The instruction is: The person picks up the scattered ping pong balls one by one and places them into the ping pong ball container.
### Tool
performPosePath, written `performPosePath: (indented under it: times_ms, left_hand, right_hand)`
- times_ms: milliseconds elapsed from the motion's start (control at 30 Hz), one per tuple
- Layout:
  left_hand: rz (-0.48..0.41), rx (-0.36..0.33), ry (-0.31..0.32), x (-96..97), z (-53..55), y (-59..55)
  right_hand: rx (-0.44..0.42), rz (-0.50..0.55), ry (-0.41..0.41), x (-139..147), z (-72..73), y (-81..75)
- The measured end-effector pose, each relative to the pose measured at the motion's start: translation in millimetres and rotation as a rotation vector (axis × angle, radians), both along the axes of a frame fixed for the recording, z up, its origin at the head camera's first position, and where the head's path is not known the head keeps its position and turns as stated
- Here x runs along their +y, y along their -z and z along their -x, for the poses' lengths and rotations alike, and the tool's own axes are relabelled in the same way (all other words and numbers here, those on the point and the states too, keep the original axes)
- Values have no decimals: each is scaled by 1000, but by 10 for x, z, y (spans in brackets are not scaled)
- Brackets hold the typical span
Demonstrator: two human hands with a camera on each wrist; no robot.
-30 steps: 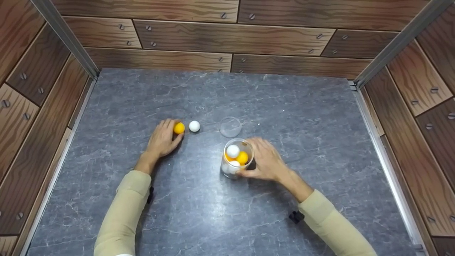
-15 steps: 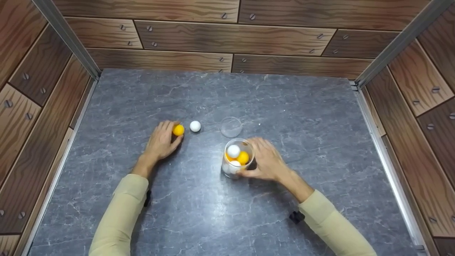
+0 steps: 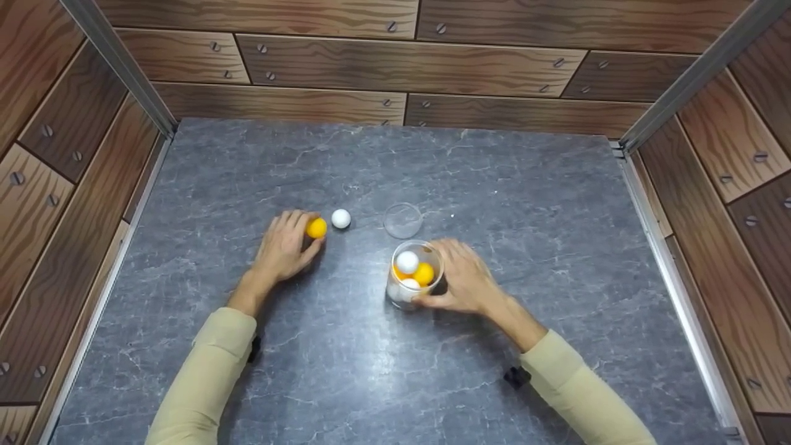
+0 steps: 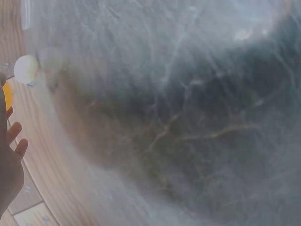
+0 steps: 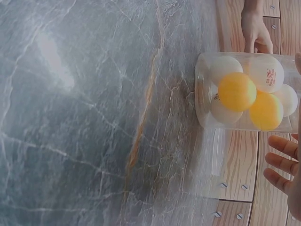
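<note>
Between the thumb and fingers of my left hand (image 3: 285, 247) is an orange ping-pong ball (image 3: 316, 228). At the left edge of the left wrist view the orange ball (image 4: 7, 96) shows partly, against the wall and off the table. A white ping-pong ball (image 3: 341, 219) lies on the table just beyond it. My right hand (image 3: 460, 278) holds a clear cylindrical jar (image 3: 393, 295) by its right side, thumb in front and fingers behind. The open-topped jar stands upright with several white and orange balls inside; printing shows on one white ball (image 5: 266, 74).
A clear round lid (image 3: 403, 221) lies flat on the table behind the jar. The grey marbled table (image 3: 371, 383) is bounded by wood-patterned panels (image 3: 408, 62) at the back and both sides, with metal rails along the side edges.
My left hand draws the orange ball slightly toward me and then to the right, now near the white ball. The right hand and jar stay in place.
</note>
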State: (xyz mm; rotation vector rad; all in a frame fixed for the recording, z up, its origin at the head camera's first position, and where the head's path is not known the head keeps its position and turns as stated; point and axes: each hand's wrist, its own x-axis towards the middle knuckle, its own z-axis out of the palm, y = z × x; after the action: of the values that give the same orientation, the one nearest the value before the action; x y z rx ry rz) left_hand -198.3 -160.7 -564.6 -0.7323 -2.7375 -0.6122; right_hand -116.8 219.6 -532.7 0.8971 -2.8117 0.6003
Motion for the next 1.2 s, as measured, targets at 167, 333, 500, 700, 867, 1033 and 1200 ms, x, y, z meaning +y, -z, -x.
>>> performPosePath:
  times_ms: [167, 333, 500, 700, 867, 1033, 1200]
  left_hand:
    - [15, 54, 39, 36, -37, -86]
    - [33, 124, 64, 88, -47, -179]
    - [28, 185, 85, 159, -54, -263]
    - [40, 201, 111, 234, -97, -328]
    - [54, 224, 131, 307, -139, -382]
    - [68, 257, 163, 385, -179, -456]
    - [82, 306, 209, 467, -210, -528]
  right_hand:
    - [2, -6, 0, 4, -9, -12]
    - [3, -13, 0, 12, -10, -15]
    - [0, -12, 0, 15, -11, -10]
    - [13, -3, -7, 7, -9, 2]
    - [22, -6, -15, 8, -10, 5]
    - [19, 3, -13, 8, -10, 0]
    - [33, 9, -16, 7, -8, -2]
